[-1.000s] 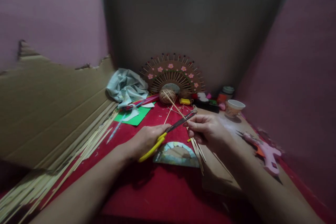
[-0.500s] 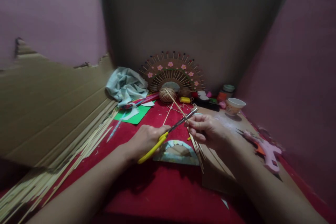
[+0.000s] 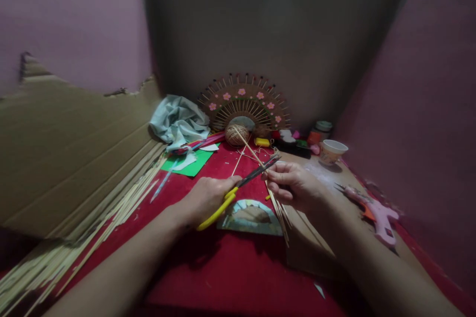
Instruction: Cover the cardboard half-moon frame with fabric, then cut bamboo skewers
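My left hand [image 3: 208, 198] is closed round the yellow handles of a pair of scissors [image 3: 238, 188], whose dark blades point up and right. My right hand [image 3: 295, 184] pinches a small bundle of thin bamboo sticks [image 3: 279, 210]; one long stick [image 3: 248, 147] reaches back toward a ball of twine [image 3: 237, 134]. The blade tips meet the sticks just above my right fingers. Below both hands lies a half-round piece with a pale blue rim [image 3: 250, 217] on the red cloth [image 3: 230, 272].
A brown fan of sticks with pink flowers [image 3: 243, 104] stands at the back. A pale crumpled cloth [image 3: 178, 121], green paper [image 3: 191, 163], long bamboo strips [image 3: 92, 230] and cardboard [image 3: 70, 148] lie left. A paper cup [image 3: 332, 151] and a pink glue gun [image 3: 375, 213] sit right.
The scissors' blades have stayed at the sticks by my right fingers, shifting only slightly. My right hand has edged a little toward the back. The view has barely moved.
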`<state>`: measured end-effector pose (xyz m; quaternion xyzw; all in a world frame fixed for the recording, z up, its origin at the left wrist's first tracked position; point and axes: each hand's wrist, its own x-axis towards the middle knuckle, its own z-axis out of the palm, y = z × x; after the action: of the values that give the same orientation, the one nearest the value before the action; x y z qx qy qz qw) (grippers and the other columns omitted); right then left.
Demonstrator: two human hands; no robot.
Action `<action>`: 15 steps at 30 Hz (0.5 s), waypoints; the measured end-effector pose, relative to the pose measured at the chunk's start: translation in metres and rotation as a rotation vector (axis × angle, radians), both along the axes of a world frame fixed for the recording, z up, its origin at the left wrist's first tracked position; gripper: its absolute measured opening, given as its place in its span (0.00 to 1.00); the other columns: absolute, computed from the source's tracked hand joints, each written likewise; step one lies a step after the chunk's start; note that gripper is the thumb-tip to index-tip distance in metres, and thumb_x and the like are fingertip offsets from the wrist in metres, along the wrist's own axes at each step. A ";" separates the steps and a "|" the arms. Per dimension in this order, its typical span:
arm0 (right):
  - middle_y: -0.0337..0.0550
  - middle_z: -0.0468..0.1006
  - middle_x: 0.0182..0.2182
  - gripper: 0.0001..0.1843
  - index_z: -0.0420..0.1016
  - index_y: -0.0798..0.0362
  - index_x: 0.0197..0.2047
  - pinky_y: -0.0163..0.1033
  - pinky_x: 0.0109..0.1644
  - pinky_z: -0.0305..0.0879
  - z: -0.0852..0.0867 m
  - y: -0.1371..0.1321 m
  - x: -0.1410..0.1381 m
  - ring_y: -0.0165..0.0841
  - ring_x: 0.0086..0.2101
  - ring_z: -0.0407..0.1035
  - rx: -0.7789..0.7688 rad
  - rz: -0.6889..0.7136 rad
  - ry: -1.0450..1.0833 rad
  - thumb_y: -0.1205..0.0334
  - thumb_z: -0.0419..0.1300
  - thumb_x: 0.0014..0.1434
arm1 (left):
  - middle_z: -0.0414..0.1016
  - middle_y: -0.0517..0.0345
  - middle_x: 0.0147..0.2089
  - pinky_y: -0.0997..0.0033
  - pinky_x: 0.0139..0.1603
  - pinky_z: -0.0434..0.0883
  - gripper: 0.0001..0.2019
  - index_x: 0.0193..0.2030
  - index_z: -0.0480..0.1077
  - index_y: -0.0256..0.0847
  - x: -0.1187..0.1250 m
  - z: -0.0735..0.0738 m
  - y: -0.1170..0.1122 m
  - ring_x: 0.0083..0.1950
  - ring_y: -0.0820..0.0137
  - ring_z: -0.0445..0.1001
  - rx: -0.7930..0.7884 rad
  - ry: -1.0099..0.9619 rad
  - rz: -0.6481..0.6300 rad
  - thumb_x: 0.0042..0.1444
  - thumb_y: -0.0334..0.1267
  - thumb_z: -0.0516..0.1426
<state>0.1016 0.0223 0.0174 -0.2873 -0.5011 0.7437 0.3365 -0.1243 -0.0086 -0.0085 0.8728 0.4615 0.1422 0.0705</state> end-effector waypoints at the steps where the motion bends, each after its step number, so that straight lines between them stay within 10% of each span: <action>1: 0.35 0.70 0.15 0.11 0.68 0.59 0.28 0.24 0.12 0.41 0.000 0.001 0.001 0.17 0.10 0.50 -0.018 0.036 0.002 0.62 0.65 0.47 | 0.74 0.59 0.30 0.76 0.28 0.64 0.24 0.55 0.62 0.40 0.000 0.000 0.000 0.28 0.71 0.72 0.013 -0.021 -0.022 0.48 0.31 0.52; 15: 0.29 0.62 0.12 0.10 0.62 0.54 0.24 0.22 0.10 0.45 -0.003 0.006 0.011 0.17 0.09 0.45 -0.142 0.330 0.101 0.64 0.62 0.48 | 0.74 0.59 0.28 0.76 0.27 0.63 0.24 0.52 0.64 0.36 0.003 0.001 -0.007 0.27 0.70 0.71 0.112 0.003 -0.076 0.44 0.32 0.52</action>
<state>0.1129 0.0278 0.0148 -0.1866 -0.4703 0.8357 0.2137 -0.1210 -0.0153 -0.0071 0.8924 0.4196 0.1640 0.0260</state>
